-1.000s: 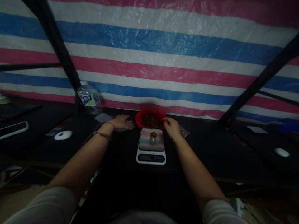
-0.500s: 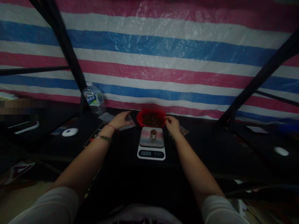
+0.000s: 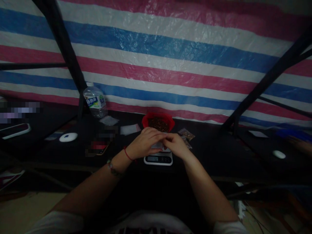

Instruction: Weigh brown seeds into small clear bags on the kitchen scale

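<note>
My left hand (image 3: 147, 141) is closed on a small clear plastic bag (image 3: 158, 145), its fingers reaching over the top. The fingers of my right hand (image 3: 175, 145) are bent and pinched at the bag's right edge, meeting the left fingertips. Both hands are above a white kitchen scale (image 3: 158, 163), whose lit display and front edge show below them. The small metal cup seen on the scale earlier is hidden behind my hands. Just beyond, a red bowl (image 3: 172, 123) holds small brown pieces (image 3: 158, 123).
Filled small bags (image 3: 187, 133) lie right of the bowl. Flat plastic bags (image 3: 130, 129) and a phone (image 3: 103, 149) are to the left, with a large clear bottle (image 3: 96, 102) behind. White mouse-shaped objects (image 3: 68, 137) lie at both sides. Another person's hand (image 3: 302, 145) shows far right.
My left hand has come right from the flat plastic bags, bringing one over the scale. My right hand has drawn back from the bowl's edge to meet it. The metal cup has become hidden.
</note>
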{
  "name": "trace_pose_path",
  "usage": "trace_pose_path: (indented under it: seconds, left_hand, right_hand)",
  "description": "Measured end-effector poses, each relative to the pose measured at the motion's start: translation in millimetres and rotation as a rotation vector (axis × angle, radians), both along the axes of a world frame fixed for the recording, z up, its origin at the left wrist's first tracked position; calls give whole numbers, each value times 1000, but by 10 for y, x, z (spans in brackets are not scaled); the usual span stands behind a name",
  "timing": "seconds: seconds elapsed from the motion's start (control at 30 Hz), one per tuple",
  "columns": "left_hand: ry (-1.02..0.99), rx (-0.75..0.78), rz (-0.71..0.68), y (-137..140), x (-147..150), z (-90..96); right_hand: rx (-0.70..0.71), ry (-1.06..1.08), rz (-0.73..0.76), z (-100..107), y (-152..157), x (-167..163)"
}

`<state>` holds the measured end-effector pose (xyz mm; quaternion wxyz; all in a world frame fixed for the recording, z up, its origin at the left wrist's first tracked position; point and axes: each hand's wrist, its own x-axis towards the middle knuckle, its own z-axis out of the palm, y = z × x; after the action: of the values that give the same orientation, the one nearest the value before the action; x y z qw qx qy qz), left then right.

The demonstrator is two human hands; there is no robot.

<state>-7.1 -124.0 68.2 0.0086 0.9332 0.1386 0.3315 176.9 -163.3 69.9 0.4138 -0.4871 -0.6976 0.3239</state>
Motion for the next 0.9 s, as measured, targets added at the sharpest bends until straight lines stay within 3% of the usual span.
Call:
trace_pose_path:
  seconds: [0.13,0.27,0.33,0.43,0.77,0.9]
  left_hand:
    - [-15,88,78,-7,-90,-28]
    - [-100,115,219,-94,-151,33]
    - [-79,68,183,-136,-162,60]
    - [-1,-23,106,-171,-152,63]
    - [14,-129,248,-128,-121,35]
    - [87,-183,161,-114,-128,23]
  right_hand:
    - [-98,23,60,39,-54,37]
    - [-194,167,-140,-35,-98,-16]
    - [-158,195,-206,-84,-131,-64]
    - [-36,164,-182,-124,-181,-127]
    - [29,98,-121,-139,-231,-167]
    - [132,0,-152,-147,-204,-153]
